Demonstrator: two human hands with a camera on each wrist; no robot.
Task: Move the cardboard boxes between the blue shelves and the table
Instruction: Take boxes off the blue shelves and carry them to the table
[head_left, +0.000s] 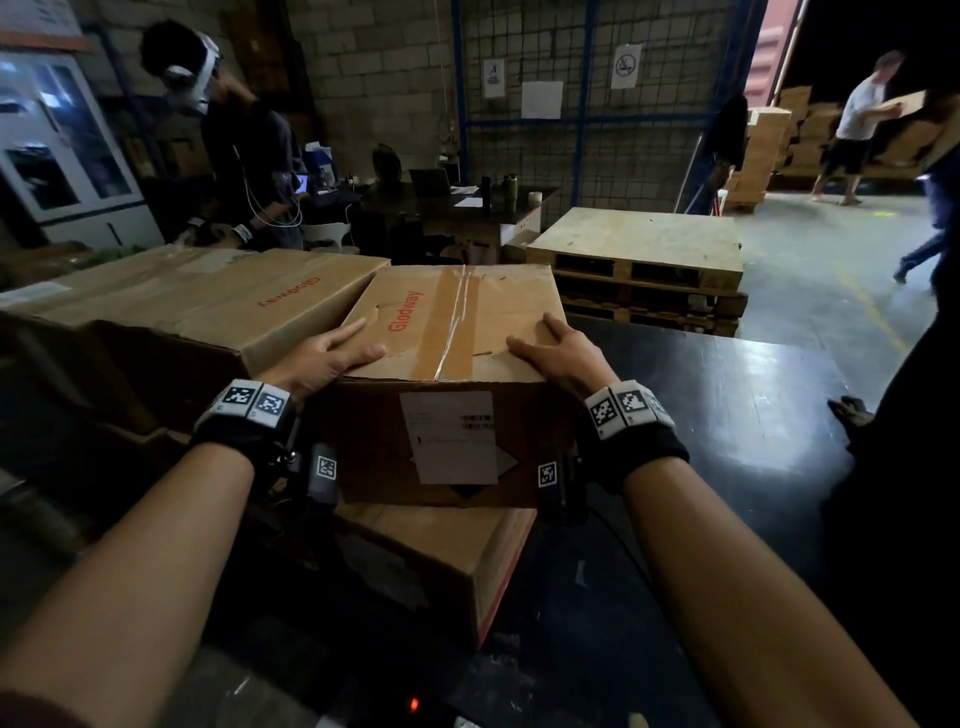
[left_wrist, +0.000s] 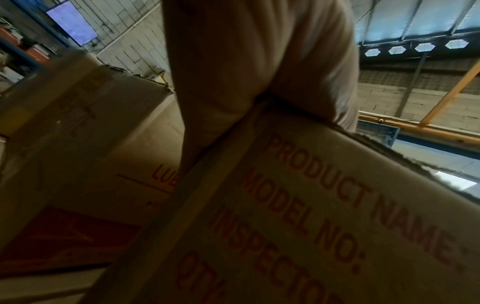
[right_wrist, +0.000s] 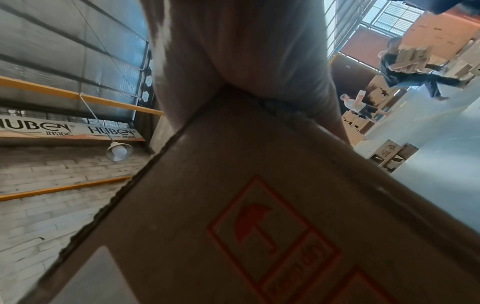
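A taped cardboard box (head_left: 457, 322) marked "Glodway" sits on top of another cardboard box (head_left: 441, 561) on the black table (head_left: 727, 405). My left hand (head_left: 332, 356) lies over its near left top corner and my right hand (head_left: 550, 351) over its near right top corner, fingers straight on the lid. The left wrist view shows my left hand's palm (left_wrist: 259, 61) pressed on the box's (left_wrist: 311, 205) printed side edge. My right hand's palm (right_wrist: 246, 51) presses on the box's (right_wrist: 246, 205) corner in the right wrist view. A larger box (head_left: 208, 296) lies just to the left, touching it.
A person wearing a headset (head_left: 244, 145) stands behind the large box. Stacked wooden pallets (head_left: 639, 260) stand beyond the table, a desk with a laptop (head_left: 441, 197) behind them. A blue frame with wire mesh (head_left: 582, 119) lines the wall. People carry boxes (head_left: 857, 124) at far right.
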